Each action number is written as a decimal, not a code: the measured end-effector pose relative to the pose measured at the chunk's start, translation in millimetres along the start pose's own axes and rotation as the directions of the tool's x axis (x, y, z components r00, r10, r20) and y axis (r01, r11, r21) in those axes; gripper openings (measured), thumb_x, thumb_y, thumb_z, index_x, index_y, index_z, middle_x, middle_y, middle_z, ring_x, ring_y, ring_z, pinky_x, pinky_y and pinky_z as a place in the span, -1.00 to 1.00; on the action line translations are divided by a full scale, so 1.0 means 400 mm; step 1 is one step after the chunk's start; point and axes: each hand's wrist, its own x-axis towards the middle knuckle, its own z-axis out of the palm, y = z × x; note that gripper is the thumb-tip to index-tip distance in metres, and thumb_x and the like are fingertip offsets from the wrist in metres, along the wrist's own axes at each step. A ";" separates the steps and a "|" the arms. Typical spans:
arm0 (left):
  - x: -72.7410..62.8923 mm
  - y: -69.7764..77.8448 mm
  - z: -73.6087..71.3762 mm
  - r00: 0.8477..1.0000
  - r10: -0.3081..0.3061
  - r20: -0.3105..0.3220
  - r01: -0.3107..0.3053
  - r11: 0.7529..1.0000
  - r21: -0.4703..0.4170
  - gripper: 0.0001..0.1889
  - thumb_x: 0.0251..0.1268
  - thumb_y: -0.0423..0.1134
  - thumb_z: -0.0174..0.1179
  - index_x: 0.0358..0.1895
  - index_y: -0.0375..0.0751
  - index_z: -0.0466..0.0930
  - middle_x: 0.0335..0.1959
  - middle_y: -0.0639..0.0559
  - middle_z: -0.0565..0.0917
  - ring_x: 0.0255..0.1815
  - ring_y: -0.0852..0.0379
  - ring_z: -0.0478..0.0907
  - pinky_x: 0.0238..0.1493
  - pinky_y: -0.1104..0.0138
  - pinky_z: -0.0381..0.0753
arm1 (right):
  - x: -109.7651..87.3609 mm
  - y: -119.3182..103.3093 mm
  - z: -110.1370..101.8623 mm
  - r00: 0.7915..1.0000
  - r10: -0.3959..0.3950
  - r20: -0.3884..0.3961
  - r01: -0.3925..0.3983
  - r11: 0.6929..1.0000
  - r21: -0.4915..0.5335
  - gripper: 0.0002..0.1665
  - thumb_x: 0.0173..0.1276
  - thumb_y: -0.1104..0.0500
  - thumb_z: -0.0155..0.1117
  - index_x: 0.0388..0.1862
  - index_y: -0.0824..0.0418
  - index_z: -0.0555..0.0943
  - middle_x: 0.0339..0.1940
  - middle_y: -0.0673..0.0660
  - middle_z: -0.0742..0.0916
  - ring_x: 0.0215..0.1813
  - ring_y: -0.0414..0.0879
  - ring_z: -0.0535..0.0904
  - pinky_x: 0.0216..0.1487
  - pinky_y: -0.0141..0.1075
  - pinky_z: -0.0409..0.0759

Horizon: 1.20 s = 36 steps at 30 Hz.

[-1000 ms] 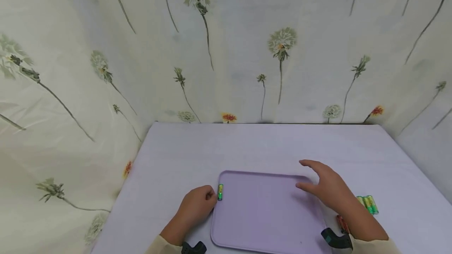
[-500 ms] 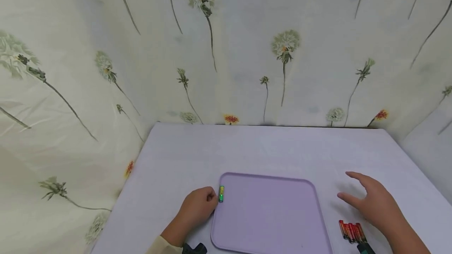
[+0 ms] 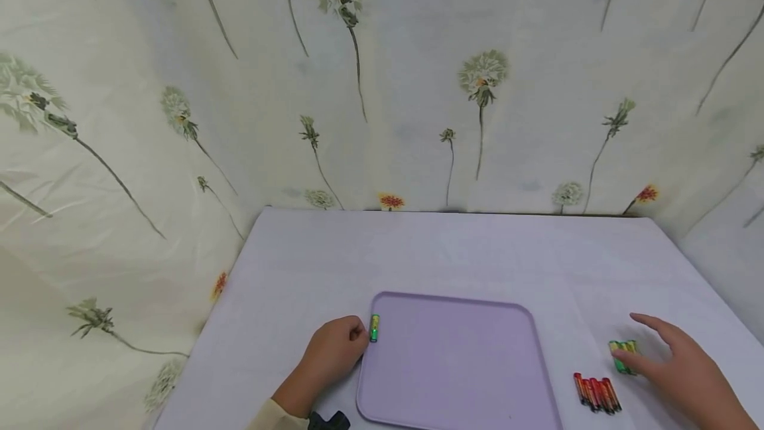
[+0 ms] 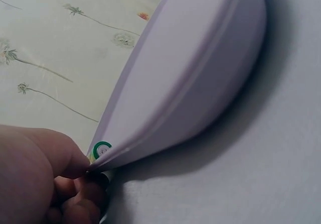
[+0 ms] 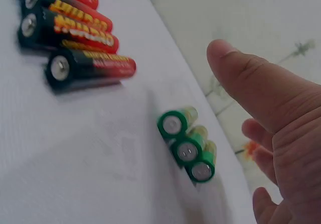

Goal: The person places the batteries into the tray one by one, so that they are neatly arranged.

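Note:
At the left edge of the lilac tray [image 3: 453, 363], my left hand [image 3: 334, 349] pinches the rim between thumb and curled fingers. A green battery [image 3: 374, 328] lies just inside that rim; its flat end shows beside my thumb [image 4: 75, 158] in the left wrist view. To the right of the tray, my right hand [image 3: 686, 367] hovers with thumb and fingers spread, holding nothing. Its thumb overlaps three green batteries [image 5: 188, 151] lying side by side on the table. Nearer the front lies a row of several red-and-black batteries [image 3: 597, 393].
A white cloth [image 3: 453, 251] covers the table. Its back edge meets a curtain [image 3: 406, 85] printed with dandelions, which also runs along the left side. A black wrist strap mount [image 3: 329, 421] sits below the left wrist.
My right hand has moved right, from over the tray to the green batteries, uncovering the red-and-black ones. My left hand stays at the tray's rim. The view has shifted slightly.

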 end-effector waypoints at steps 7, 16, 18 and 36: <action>-0.004 0.009 -0.002 1.000 -0.014 0.010 0.014 1.000 -0.011 -0.84 0.40 -0.13 0.19 -0.40 0.08 0.57 -0.56 0.21 0.52 -0.49 0.22 0.43 -0.44 0.31 0.37 | 0.002 0.052 0.014 0.991 0.122 0.049 -0.122 0.993 0.001 0.42 0.16 -0.56 0.38 0.58 0.43 0.13 0.49 0.71 0.15 0.43 0.67 0.07 0.24 0.58 0.24; -0.005 0.004 0.001 1.000 -0.014 -0.006 0.014 1.000 -0.005 -0.84 0.39 -0.12 0.20 -0.42 0.10 0.56 -0.58 0.22 0.51 -0.50 0.23 0.42 -0.45 0.32 0.36 | 0.005 0.090 0.023 0.982 0.080 0.169 -0.090 0.995 0.053 0.57 0.09 -0.57 0.41 0.61 0.50 -0.01 0.55 0.69 0.05 0.52 0.69 -0.10 0.32 0.56 0.10; -0.005 0.004 0.001 1.000 -0.002 -0.009 0.002 1.000 -0.007 -0.84 0.39 -0.13 0.20 -0.42 0.09 0.56 -0.58 0.22 0.51 -0.51 0.23 0.42 -0.45 0.32 0.36 | 0.005 0.092 0.021 0.978 0.078 0.191 -0.089 0.995 0.047 0.58 0.08 -0.57 0.43 0.61 0.51 0.00 0.54 0.69 0.06 0.51 0.69 -0.07 0.32 0.56 0.10; 0.001 -0.002 0.001 1.000 0.008 0.009 -0.008 1.000 -0.008 -0.85 0.42 -0.09 0.19 -0.39 0.13 0.58 -0.56 0.24 0.53 -0.48 0.23 0.44 -0.42 0.31 0.39 | 0.012 0.119 0.025 0.970 0.016 0.241 -0.014 1.000 -0.010 0.51 0.12 -0.54 0.41 0.59 0.51 0.05 0.50 0.73 0.12 0.44 0.71 0.03 0.30 0.56 0.17</action>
